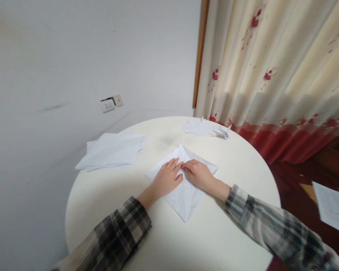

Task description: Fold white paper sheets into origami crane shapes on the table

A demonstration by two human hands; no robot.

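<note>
Head — hands (166, 177) on paper (184, 197), right (200, 175) curled

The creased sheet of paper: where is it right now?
In the head view, the creased sheet lies just below centre on the white table, under the left hand and right hand, right of the paper stack.
</note>
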